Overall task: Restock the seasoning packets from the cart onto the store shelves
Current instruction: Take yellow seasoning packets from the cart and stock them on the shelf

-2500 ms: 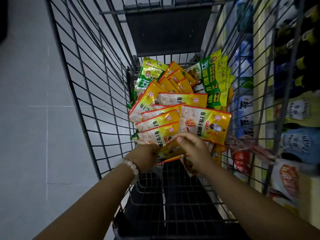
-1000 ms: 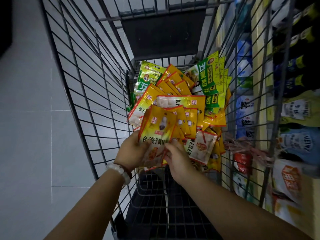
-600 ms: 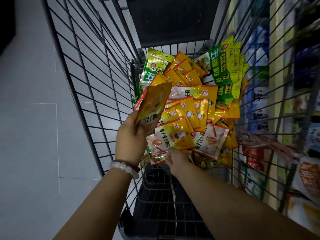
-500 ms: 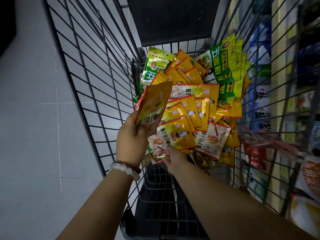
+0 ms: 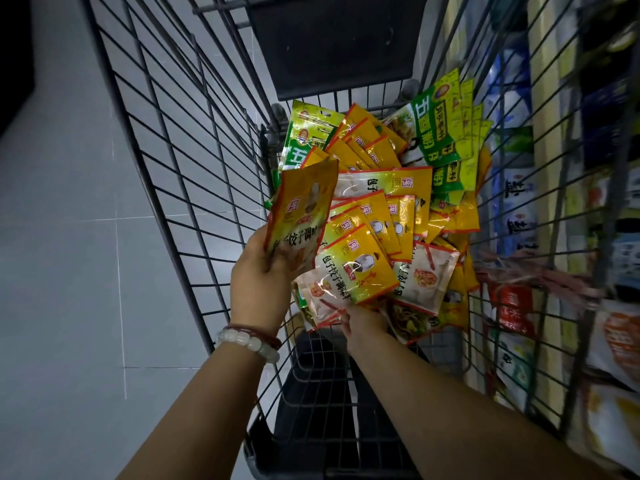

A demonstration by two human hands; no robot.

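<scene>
I am in a shop. In front of me stands a wire shopping cart (image 5: 180,140) — the kind you push down an aisle. It holds a heap of yellow and green seasoning packets (image 5: 388,202), many just alike, like goods for sale. On my right are store shelves (image 5: 561,209) packed with bags and bottles in rows — all a bit blurry. Under the cart is a plain grey tiled floor (image 5: 69,271).

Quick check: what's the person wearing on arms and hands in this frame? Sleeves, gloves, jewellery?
Both forearms are bare, with no sleeves in view and no gloves. The left wrist carries a bracelet of pale, milky round beads and a thin dark red band just above it. The right arm shows nothing worn.
</scene>
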